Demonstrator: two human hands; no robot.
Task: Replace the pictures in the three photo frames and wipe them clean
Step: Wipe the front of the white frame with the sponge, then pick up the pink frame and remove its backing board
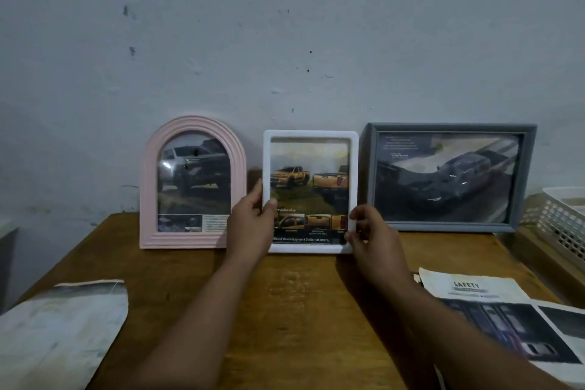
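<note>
Both hands (311,228) gripping white frame (311,135)

My left hand (251,225) covers the white frame (311,134)'s lower-left edge, my right hand (375,237) its lower-right corner, the frame's small print is too blurred to read, and the picture's right edge cuts off the basket (560,225).

- Left hand (251,221): bare, no glove, ring or watch visible; thumb and fingers seen.
- Right hand (372,236): bare, likewise unadorned.
- Both forearms: bare up to the near edge of view; no sleeve visible on either.
</note>
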